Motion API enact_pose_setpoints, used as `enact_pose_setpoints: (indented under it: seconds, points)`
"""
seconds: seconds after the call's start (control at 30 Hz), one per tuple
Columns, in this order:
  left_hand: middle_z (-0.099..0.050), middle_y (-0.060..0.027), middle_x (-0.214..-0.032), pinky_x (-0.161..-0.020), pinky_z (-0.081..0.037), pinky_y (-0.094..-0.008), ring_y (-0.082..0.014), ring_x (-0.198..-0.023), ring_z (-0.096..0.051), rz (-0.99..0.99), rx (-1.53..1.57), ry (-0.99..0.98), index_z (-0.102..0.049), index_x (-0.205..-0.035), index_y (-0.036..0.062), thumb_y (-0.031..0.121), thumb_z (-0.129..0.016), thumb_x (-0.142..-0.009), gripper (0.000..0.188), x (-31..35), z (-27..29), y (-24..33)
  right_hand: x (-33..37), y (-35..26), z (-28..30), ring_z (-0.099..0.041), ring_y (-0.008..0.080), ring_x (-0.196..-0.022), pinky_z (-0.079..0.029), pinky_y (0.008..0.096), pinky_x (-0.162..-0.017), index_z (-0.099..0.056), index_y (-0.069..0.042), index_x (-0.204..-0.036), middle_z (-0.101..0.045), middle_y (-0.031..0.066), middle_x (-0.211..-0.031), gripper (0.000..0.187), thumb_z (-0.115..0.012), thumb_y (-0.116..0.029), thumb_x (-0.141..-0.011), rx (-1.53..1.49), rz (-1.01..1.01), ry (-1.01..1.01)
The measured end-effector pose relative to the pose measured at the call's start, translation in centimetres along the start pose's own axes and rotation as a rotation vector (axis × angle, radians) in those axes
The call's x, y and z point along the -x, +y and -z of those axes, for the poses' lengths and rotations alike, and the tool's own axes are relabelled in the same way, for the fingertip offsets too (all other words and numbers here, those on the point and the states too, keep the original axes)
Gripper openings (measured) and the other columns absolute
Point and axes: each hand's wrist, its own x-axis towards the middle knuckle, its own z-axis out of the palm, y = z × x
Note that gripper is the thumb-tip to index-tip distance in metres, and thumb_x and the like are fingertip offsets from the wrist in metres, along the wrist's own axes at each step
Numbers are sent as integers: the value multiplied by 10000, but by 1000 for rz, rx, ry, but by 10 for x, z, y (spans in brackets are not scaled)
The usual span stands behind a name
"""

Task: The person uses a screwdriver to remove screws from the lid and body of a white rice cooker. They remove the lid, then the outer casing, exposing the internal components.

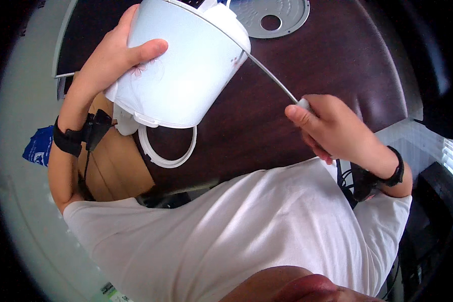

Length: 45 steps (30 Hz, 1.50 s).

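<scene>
My left hand (136, 48) grips the side of a white rice cooker body (181, 70) printed with small flowers, its thumb pressed on the wall. The body is tilted over the table, and white parts show beyond its far edge. A screwdriver (274, 78) with a long metal shaft and pale handle is in my closed right hand (327, 121). Its tip meets the right edge of the body; whether it is wedged into a gap I cannot tell. Under the near side of the body lies a white plastic ring (168, 163), partly hidden.
A round grey metal plate (292, 20) with a central hole lies at the back of the dark table (337, 60). Brown cardboard (116, 166) stands at the left, with a blue packet (39, 146) beyond it. Black straps are round both my forearms.
</scene>
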Motion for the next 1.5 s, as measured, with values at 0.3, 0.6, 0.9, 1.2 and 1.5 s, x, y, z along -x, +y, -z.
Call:
enact_pose_setpoints:
  seconds: [0.3, 0.6, 0.9, 1.2, 1.5]
  points:
    - [-578, -214, -1245, -874, -509, -363, -280, -1086, -611, 98, -56, 55, -291, -1505, 68, 613, -671, -789, 977, 7, -3, 11, 7, -4, 12, -512, 134, -354, -376, 284, -337, -498, -4, -660, -500, 40, -474, 528, -523, -394, -1015, 5, -51, -2]
    - [-589, -227, -1221, -861, -523, -373, -293, -1069, -625, -20, -96, 93, -318, -1488, 80, 695, -634, -768, 998, 4, -6, 6, 12, 10, 0, -500, 108, -364, -371, 271, -327, -493, -15, -676, -494, 24, -493, 522, -524, -411, -1014, 45, 73, 45]
    - [-598, -210, -1200, -831, -525, -346, -271, -1051, -632, -46, -85, 121, -331, -1472, 72, 718, -641, -742, 1023, 4, -9, 8, 6, 11, 3, -494, 111, -352, -363, 275, -324, -486, -9, -673, -484, 18, -478, 531, -509, -411, -1020, -6, 39, 49]
    - [-610, -193, -1151, -757, -542, -344, -263, -983, -650, 12, -110, 72, -331, -1459, 71, 715, -629, -749, 1004, 8, -7, 20, 5, 12, 5, -506, 115, -361, -374, 274, -337, -493, -13, -687, -491, 20, -480, 506, -510, -391, -1023, 51, 66, 24]
    - [-604, -211, -1172, -796, -538, -369, -266, -1010, -646, -28, -124, 114, -331, -1458, 52, 634, -674, -766, 967, 11, -14, 25, 4, 4, 19, -503, 123, -353, -377, 282, -336, -483, -23, -652, -505, 29, -473, 519, -498, -378, -1030, 21, -15, -55]
